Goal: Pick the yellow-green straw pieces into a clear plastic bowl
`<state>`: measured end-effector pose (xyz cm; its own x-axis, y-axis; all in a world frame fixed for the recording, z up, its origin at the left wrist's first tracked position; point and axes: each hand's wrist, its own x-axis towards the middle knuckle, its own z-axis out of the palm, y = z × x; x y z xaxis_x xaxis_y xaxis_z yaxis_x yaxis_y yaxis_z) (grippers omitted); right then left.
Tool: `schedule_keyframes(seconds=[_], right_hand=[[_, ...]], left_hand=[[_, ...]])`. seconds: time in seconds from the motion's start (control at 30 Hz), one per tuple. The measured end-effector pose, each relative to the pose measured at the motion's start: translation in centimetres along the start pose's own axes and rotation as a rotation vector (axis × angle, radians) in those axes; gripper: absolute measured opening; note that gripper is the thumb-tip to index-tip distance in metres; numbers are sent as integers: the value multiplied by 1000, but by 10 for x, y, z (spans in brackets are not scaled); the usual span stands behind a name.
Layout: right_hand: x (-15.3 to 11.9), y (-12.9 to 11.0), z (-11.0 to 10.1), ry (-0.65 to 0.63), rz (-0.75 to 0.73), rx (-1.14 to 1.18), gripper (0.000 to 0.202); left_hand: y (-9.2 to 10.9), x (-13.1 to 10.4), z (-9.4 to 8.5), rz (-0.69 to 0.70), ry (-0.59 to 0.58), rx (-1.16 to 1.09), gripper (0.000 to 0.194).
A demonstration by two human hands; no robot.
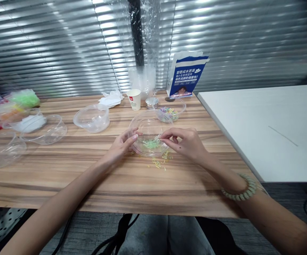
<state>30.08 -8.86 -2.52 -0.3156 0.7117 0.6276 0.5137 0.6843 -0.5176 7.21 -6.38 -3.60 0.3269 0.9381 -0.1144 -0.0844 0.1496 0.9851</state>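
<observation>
My left hand (126, 141) grips the left rim of a clear plastic bowl (149, 122), which is tilted toward me. Pale green bits (151, 143) lie at the bottom of its near side. At the bowl's right side, the fingertips of my right hand (181, 140) are pinched together over its edge; whatever is between them is too small to name. Loose yellow bits (158, 163) are scattered on the wooden table just below the bowl. Behind it stands another clear bowl (181, 109) with multicoloured bits (169, 113) inside.
A paper cup (134, 100), a small silver tin (152, 103), stacked clear cups (144, 79) and a blue-and-white bag (187, 76) stand at the back. Crumpled tissue (111, 98) and several clear bowls (92, 118) are leftward. Bagged coloured material (24, 98) sits far left; a white table (270, 131) adjoins right.
</observation>
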Motion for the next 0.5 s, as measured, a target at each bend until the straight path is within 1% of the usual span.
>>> schedule_keyframes(seconds=[0.23, 0.4, 0.5], right_hand=[[0, 0, 2, 7, -32, -28, 7], [-1, 2, 5, 33, -145, -164, 11], [-2, 3, 7, 30, -167, -200, 14]], left_hand=[[-1, 0, 0, 7, -3, -30, 58], [-1, 0, -1, 6, -12, -10, 60], [-2, 0, 0, -3, -14, -6, 62]])
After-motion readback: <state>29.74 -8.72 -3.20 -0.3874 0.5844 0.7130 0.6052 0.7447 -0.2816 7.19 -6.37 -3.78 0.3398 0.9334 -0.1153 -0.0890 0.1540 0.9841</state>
